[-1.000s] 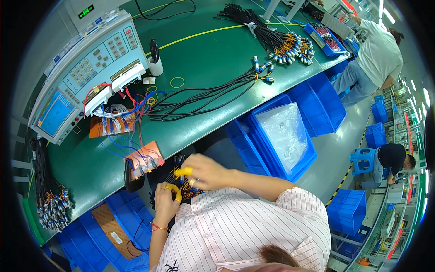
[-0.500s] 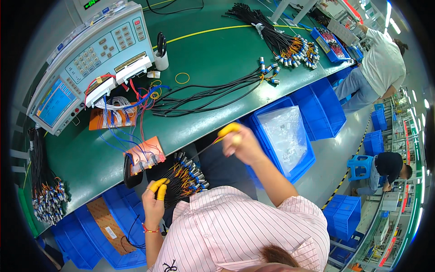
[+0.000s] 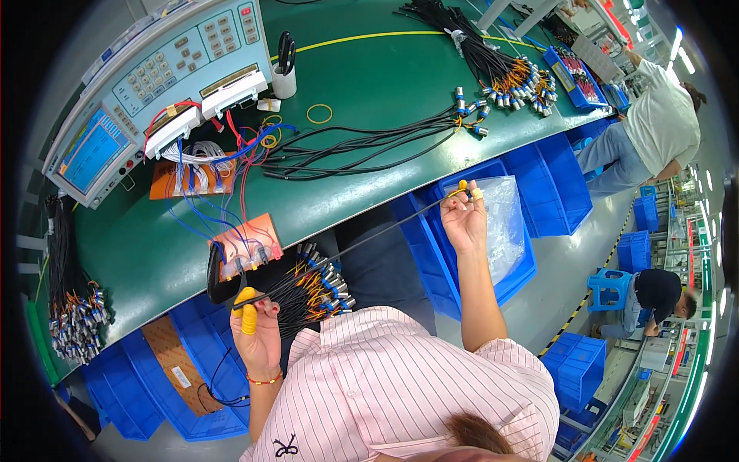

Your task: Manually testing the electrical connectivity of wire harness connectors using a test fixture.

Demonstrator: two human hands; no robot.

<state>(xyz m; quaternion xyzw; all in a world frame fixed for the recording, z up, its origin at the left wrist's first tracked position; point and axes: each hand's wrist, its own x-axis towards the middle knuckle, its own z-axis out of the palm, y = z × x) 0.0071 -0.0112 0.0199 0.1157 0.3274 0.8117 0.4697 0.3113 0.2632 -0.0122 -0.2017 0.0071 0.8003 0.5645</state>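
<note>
My left fingers [image 3: 248, 317] and right fingers [image 3: 463, 186] pinch a black cable [image 3: 385, 231] near the green table [image 3: 369, 85]; blue bins [image 3: 556, 185] sit right, grey floor [image 3: 562, 250] beyond.

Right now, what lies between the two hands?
A black cable, stretched from the left hand to the right hand, crossing in front of the connector bundle, in the head view.

Machine [image 3: 165, 85] sat on left of table [image 3: 369, 73]

A bundle [image 3: 77, 323] lay at the table's left end, loose cables [image 3: 404, 129] midway, a second bundle [image 3: 504, 73] and a box [image 3: 576, 79] toward its right end. Before its near edge stood crates [image 3: 142, 385] left, bins [image 3: 550, 185] right; a held cable [image 3: 369, 238] stretched there.
</note>
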